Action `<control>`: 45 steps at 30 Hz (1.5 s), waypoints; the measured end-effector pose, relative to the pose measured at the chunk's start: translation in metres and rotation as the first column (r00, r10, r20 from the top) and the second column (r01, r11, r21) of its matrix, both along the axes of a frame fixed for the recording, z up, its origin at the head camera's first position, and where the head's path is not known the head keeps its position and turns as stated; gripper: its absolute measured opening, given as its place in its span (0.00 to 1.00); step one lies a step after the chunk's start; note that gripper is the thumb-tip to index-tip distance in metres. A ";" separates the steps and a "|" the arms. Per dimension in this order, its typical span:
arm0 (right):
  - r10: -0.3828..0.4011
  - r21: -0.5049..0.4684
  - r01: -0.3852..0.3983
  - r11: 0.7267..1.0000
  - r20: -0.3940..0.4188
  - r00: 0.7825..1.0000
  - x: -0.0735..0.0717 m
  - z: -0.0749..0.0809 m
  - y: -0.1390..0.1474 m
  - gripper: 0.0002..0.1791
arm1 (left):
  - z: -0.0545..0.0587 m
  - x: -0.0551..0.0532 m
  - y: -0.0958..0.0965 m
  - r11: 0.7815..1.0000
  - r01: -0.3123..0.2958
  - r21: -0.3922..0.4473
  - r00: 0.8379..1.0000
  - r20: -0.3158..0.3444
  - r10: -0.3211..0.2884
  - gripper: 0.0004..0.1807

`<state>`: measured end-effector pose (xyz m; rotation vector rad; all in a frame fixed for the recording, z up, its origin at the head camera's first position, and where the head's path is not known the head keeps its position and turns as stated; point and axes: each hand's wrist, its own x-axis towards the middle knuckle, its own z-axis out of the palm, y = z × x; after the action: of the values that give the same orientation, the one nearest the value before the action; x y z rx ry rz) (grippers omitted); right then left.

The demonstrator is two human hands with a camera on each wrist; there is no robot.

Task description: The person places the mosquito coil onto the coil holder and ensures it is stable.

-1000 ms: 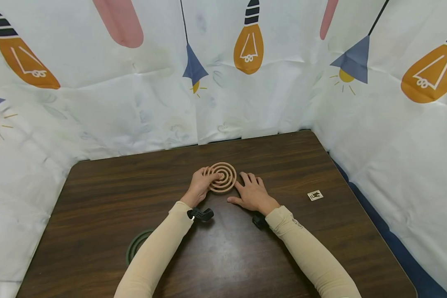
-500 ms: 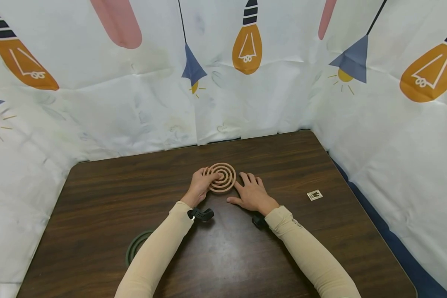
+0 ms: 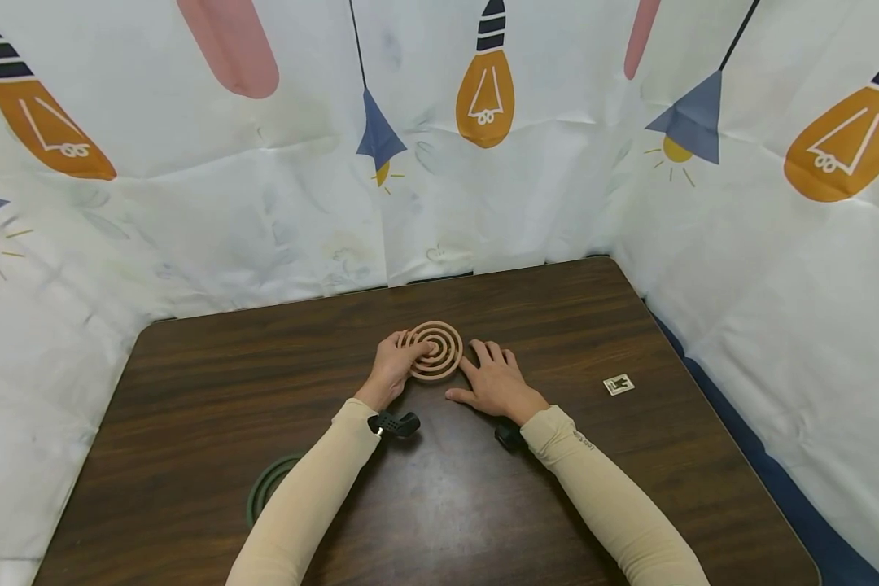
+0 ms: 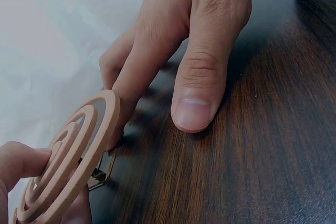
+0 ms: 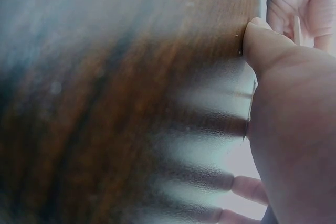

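tan coil [image 3: 448,355]: was pinched in the left hand [image 3: 391,366], tilted over the table [image 3: 190,423], not yet let go. right hand [image 3: 494,387]: was spread at its rim. green coil [image 3: 258,490]: lay apart, in neither hand.

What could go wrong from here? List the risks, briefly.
The left hand pinches the tan coil with its thumb near the centre; the thin rings look fragile, so a hard squeeze might snap one.
The right hand is spread close to the rim, so a nudge could chip it.
The left sleeve partly hides the green coil in the head view, so moving that arm might knock it.
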<state>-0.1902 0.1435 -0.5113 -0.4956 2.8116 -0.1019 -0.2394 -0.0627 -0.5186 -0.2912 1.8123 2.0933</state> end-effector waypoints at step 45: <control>0.010 -0.021 -0.010 1.000 -0.024 1.000 0.000 -0.003 0.001 0.46 | -0.001 -0.003 0.004 0.996 -0.019 -0.083 1.000 -0.026 0.017 0.30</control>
<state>-0.1902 0.1447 -0.5144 -0.5192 2.8332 -0.1241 -0.2424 -0.0583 -0.5192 -0.3049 1.9220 2.0448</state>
